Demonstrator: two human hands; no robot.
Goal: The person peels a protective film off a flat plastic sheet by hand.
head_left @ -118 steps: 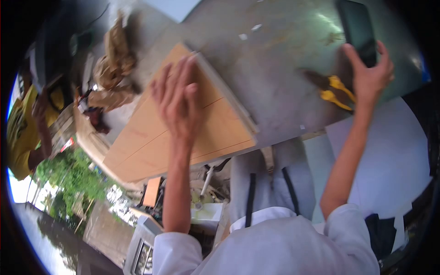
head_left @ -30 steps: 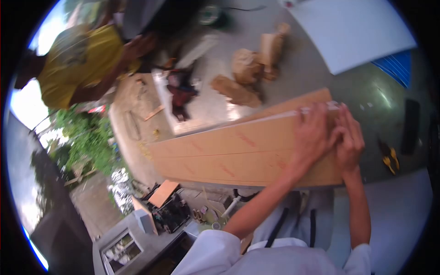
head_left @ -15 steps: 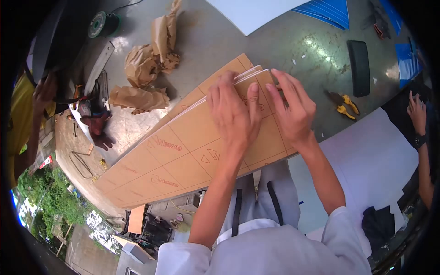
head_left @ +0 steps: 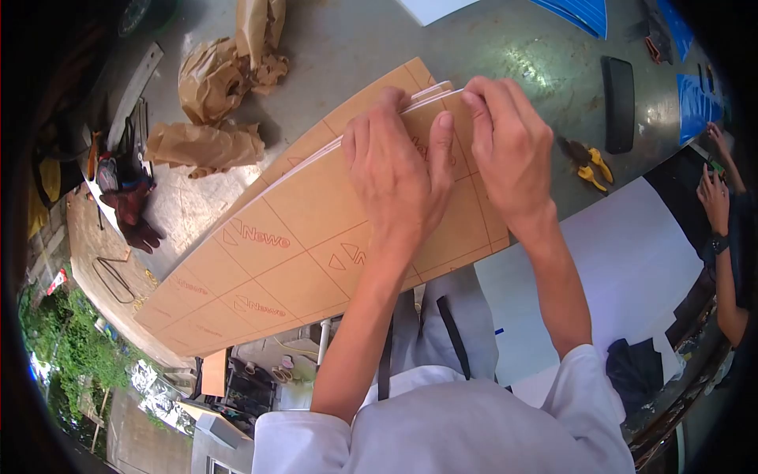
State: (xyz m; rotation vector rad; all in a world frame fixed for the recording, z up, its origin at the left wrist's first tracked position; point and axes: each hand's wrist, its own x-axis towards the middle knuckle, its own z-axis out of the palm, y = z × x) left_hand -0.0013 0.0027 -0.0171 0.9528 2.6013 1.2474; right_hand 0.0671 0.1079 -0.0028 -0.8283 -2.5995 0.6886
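Several long sheets with brown printed covering (head_left: 260, 237) and white edges stand tilted on the grey metal table (head_left: 347, 39), close to the wearer's body. My left hand (head_left: 399, 162) grips the top edge of the sheets, fingers over the far side and thumb on the near face. My right hand (head_left: 513, 146) pinches the sheets' upper right corner between thumb and bent fingers. The fingertips behind the sheets are partly hidden.
Crumpled brown paper (head_left: 209, 146), a metal ruler (head_left: 138, 87) and a dark glove (head_left: 134, 213) lie at left. Yellow-handled pliers (head_left: 591, 167) and a black tray-like object (head_left: 618, 103) are at right. Another person's hands (head_left: 714, 193) show at far right.
My right hand has closed onto the sheets' corner; its fingers were more spread before. The view has shifted, with table items now further left and up. The other person's second hand now shows.
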